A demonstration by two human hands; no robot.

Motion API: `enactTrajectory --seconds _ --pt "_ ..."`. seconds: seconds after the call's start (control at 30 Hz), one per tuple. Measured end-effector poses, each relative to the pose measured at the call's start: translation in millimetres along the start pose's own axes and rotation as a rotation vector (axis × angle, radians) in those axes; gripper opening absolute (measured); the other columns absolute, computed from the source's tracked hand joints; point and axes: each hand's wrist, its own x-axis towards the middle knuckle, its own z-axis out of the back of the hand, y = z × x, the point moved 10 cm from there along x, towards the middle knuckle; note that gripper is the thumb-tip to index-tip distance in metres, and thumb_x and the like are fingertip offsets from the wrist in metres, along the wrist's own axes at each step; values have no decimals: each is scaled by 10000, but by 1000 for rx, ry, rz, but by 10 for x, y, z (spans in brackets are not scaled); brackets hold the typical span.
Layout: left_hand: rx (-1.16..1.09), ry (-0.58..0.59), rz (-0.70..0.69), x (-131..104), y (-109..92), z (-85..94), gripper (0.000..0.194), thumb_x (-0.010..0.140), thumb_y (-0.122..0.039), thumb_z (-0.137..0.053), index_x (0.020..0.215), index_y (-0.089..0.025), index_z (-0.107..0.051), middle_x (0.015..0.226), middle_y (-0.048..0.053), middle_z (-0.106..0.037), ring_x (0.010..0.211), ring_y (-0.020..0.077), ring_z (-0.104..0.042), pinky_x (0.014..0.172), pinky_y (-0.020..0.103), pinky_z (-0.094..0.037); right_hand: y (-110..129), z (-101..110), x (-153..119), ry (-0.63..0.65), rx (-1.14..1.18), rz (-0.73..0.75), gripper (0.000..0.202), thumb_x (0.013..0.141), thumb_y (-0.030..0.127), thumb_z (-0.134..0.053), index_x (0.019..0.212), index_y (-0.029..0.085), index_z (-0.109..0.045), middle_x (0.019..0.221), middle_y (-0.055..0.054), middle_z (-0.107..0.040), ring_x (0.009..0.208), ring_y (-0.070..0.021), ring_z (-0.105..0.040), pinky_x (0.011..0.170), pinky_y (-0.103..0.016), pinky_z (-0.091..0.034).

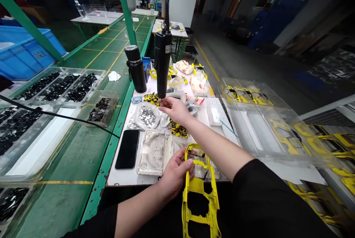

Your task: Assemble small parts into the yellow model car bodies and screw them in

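Observation:
My left hand [176,173] grips the upper left side of a yellow plastic frame [197,185], which hangs over the table's front edge. Small black parts sit at the frame's top end. My right hand [173,109] is raised at the lower tip of a hanging black electric screwdriver [163,60], its fingers pinched together; what they hold is too small to make out. Below and around that hand are a bag of small silvery parts [146,116] and small yellow-and-black parts [179,128]. A worn whitish fixture [153,152] lies left of the frame.
A black phone [127,149] and a black bottle [135,68] stand or lie on the table's left. Trays of black parts [83,87] rest on the green conveyor [91,156]. Clear trays with yellow frames [257,119] are at the right, beside a white box [213,115].

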Motion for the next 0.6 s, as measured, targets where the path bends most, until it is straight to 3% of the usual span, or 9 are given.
enactTrajectory --seconds 0.13,0.3,0.6 --pt "-9 -2 -1 -2 6 1 588 827 -466 -1002 1262 -200 -709 928 -10 -594 649 67 -424 576 228 -333 155 14 -139 1 -19 39 213 1001 171 -747 1206 209 -791 1135 -58 -845 1060 -217 -801 981 -356 -625" --pt "-20 -2 -3 -1 24 16 560 851 -440 -992 1272 -197 -712 853 -27 -576 632 72 -400 584 233 -334 457 88 -315 -17 -77 108 149 1011 194 -762 1140 236 -824 1100 -54 -845 1040 -258 -801 958 -389 -623" --pt "5 17 -10 5 13 10 581 852 -442 -986 1302 -204 -707 970 18 -671 615 71 -453 561 250 -331 885 3 -542 -83 -12 189 116 983 289 -819 1079 229 -794 977 -11 -800 864 -189 -748 849 -318 -644"
